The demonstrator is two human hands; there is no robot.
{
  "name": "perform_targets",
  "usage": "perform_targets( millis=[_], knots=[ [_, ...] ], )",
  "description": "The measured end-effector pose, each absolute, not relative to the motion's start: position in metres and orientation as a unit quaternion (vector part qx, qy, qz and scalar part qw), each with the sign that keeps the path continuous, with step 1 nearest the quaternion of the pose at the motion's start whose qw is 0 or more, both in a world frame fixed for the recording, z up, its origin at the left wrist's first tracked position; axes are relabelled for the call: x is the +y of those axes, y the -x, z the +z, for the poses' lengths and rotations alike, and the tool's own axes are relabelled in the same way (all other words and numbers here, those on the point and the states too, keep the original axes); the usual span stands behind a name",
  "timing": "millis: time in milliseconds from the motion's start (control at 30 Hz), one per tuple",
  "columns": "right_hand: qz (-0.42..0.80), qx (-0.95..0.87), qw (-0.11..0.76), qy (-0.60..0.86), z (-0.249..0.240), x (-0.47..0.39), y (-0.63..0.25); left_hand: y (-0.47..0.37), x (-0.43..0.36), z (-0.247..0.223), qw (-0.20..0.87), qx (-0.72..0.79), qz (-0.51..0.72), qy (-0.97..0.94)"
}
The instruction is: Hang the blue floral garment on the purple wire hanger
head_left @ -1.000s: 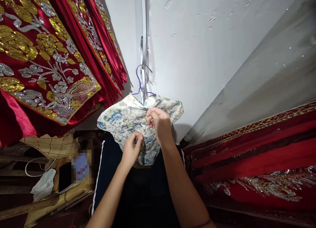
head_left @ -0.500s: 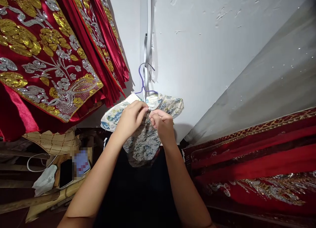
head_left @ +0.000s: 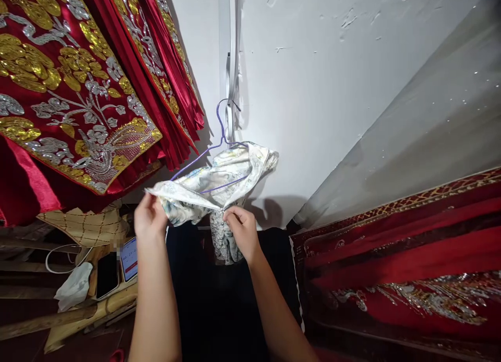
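Head view: compared with half a second ago, I have the left hand [head_left: 151,218] drawn away from the neckline and out to the side. The floral garment [head_left: 230,161] now gapes at the neck, and the left arm of the purple hanger [head_left: 223,129] shows bare; I judge that shoulder freed. The garment hangs partly on the hanger, before the white wall [head_left: 305,101]. Left fingers grip its outer edge, forearm upright. Right hand [head_left: 243,230] pinches the front neckline, thumb and forefinger together, forearm slanting inward.
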State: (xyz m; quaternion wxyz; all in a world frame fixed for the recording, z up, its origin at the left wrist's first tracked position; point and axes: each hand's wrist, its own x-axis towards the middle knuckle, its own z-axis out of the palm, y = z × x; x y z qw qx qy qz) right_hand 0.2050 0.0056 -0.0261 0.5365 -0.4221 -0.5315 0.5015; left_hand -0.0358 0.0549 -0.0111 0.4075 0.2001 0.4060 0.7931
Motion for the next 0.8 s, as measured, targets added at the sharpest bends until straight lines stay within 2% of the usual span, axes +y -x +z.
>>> perform_targets(
  millis=[167,267,367,467,633,800],
  knots=[
    [0.543,-0.455,0.564,0.423,-0.034,0.001,-0.203,-0.012,0.033,-0.080,0.469,0.497,0.705,-0.191],
    [0.530,-0.409,0.588,0.454,-0.043,0.006,-0.214,-0.032,0.027,-0.096,0.484,0.525,0.657,-0.239],
    [0.527,-0.405,0.549,0.507,-0.058,0.011,-0.227,-0.036,0.026,-0.101,0.487,0.550,0.600,-0.317],
    [0.514,-0.400,0.526,0.547,-0.076,0.016,-0.238,-0.043,0.023,-0.100,0.487,0.558,0.561,-0.369],
    [0.417,-0.368,0.565,0.610,-0.098,0.025,-0.255,-0.072,0.011,-0.070,0.486,0.469,0.604,-0.423],
    [0.388,-0.457,0.567,0.565,-0.077,0.018,-0.245,-0.102,-0.011,-0.027,0.467,0.399,0.569,-0.546]
  ],
)
